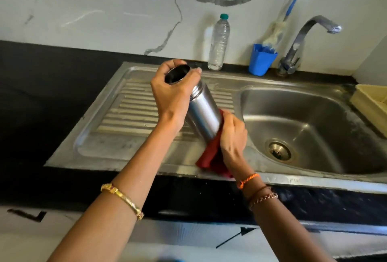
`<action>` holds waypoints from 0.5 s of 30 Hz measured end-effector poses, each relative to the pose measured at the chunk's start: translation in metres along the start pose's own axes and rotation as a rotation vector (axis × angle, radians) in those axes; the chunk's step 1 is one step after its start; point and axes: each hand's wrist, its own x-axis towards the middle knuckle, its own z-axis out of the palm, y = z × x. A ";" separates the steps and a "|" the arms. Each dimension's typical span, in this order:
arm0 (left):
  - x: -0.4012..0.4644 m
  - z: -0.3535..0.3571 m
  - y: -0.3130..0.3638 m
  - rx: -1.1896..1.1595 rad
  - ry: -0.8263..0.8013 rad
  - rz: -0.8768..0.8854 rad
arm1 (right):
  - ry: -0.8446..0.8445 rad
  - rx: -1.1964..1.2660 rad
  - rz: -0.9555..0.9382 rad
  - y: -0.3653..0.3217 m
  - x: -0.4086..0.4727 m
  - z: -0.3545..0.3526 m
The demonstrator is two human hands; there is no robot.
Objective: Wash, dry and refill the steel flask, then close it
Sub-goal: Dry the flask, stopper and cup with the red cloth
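While held tilted over the sink's ribbed drainboard point(134, 113), close to the front edge of the bench point(27, 102): steel flask point(204, 113), mouth open and uncapped, base down in a red cloth point(211, 152). Left hand point(173, 94) curled round the neck, fingers wrapped about the rim. Right hand point(233, 134) gripping the cloth against the lower body. Drying step in hand, by the look of it; washing judged done, refill and closing yet to come. Next: wiping up the wall toward the neck, then water, perhaps from the plastic bottle point(218, 41) at the back edge or the tap point(303, 37). No cap in sight.
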 end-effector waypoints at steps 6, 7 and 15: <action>-0.005 -0.001 0.003 -0.001 -0.042 0.030 | -0.036 0.035 -0.371 -0.056 -0.002 0.011; -0.005 -0.004 0.001 -0.007 -0.036 0.024 | -0.042 0.007 -0.385 -0.047 -0.003 0.009; -0.003 -0.010 0.001 -0.051 -0.058 -0.014 | -0.024 -0.051 0.013 0.020 0.003 -0.003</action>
